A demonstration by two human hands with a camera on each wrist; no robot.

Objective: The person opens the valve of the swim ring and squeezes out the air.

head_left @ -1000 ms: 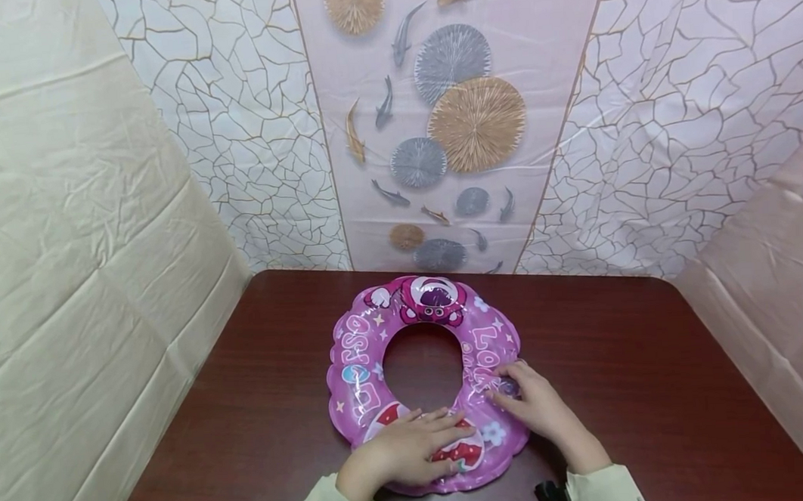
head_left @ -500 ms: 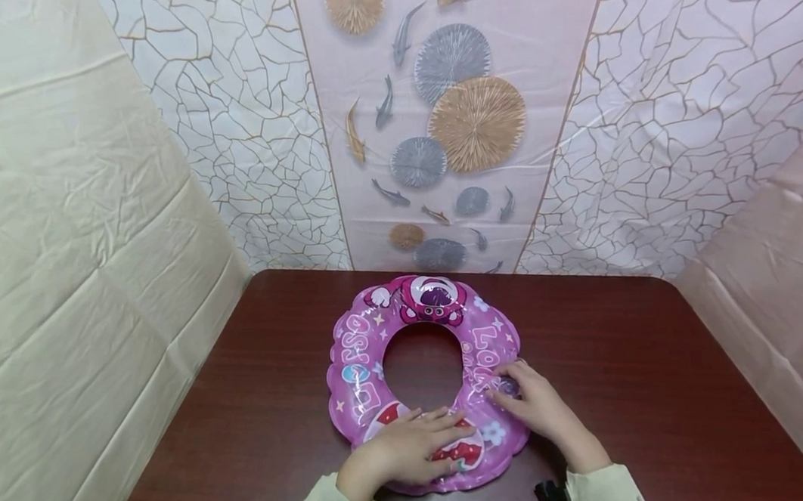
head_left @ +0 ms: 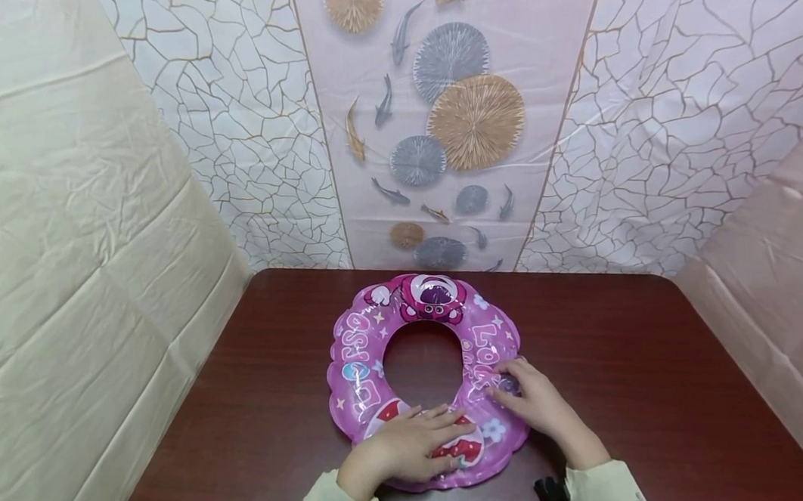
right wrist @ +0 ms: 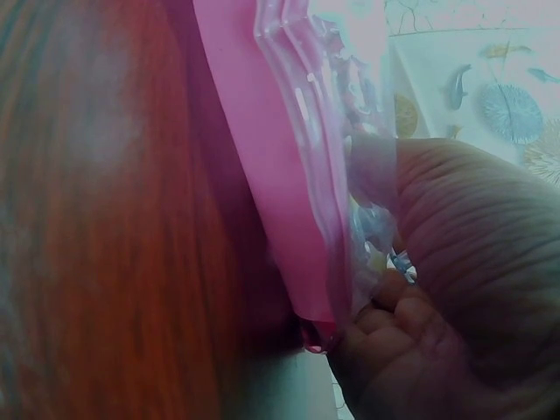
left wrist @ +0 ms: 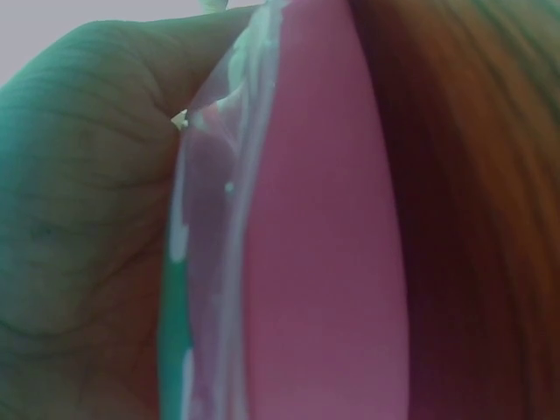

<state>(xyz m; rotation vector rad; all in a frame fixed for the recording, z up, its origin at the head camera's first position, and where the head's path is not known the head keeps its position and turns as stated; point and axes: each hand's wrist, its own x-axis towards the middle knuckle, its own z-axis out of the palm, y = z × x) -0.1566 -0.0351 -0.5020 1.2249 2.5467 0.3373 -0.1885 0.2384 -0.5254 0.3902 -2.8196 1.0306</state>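
Flatly lies the ring, bear farthest, under outspread left hand; right grip unclear.

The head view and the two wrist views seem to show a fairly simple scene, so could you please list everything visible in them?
Inflatable ring: one, pink-purple with coloured prints, lying on the table
Table: one, dark reddish brown, under the ring
Patterned back sheet: one, whitish and pale pink with fish and discs, behind the table
Left side covering: one, cream, left of the table
Right side covering: one, pinkish beige, right of the table
Black pieces: two, black, by the cuffs
Sleeves: two, pale yellow-green, bottom edge
Left hand: one, bare, on the ring's near side
Right hand: one, bare, at the ring's right side
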